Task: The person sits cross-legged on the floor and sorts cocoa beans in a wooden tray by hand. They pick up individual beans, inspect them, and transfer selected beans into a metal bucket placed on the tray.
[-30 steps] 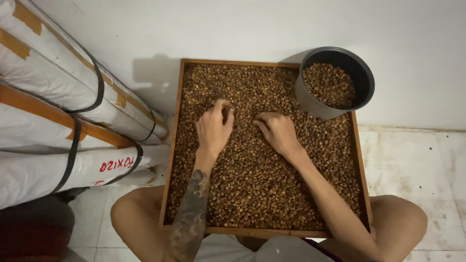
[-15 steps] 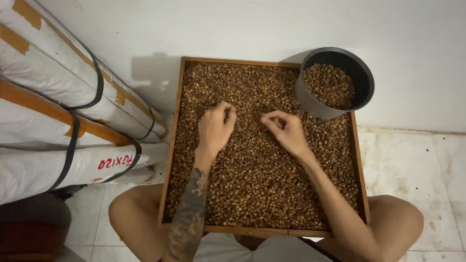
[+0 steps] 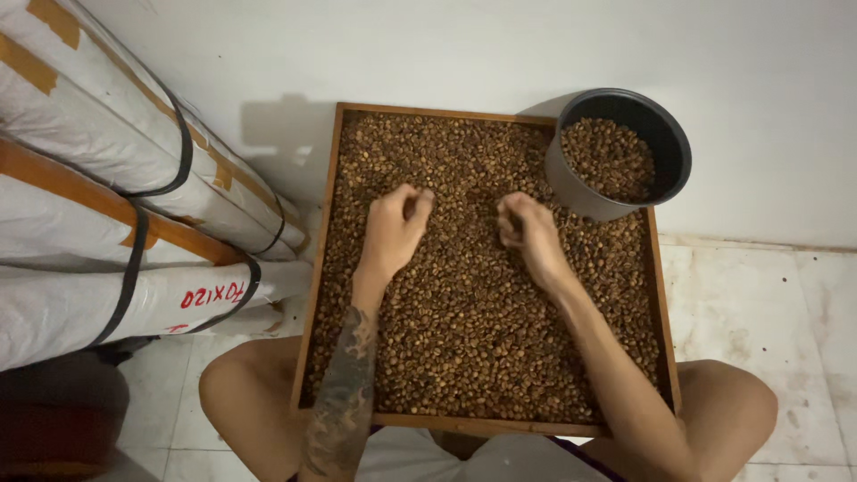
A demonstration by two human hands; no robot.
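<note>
While the white wrapped rolls (image 3: 107,178) fill the left side against the wall and the pale tiled floor (image 3: 768,303) spreads to the right, the wooden tray (image 3: 319,268) rests across the person's knees, covered edge to edge with brown beans (image 3: 464,330). At its far right corner sits a dark round pot (image 3: 665,134), partly filled with more beans of the same kind. The left hand (image 3: 393,234) hovers over the middle of the tray with its fingers curled in toward the palm, thumb near the fingertips — whether it has a bean pinched there cannot be told. The right hand (image 3: 528,234) sits just beside it, nearer the pot, its fingers likewise bunched into a loose pinch; a bean may lie between them, but that is too small to see. Both hands hang low over the bean layer, with the beans directly beneath and all around them. Picking through a layer like this seems to go best with light fingertip pinches, one small patch at a time, wrists kept low so nothing scatters over the rim — and the tray held level on the knees.
</note>
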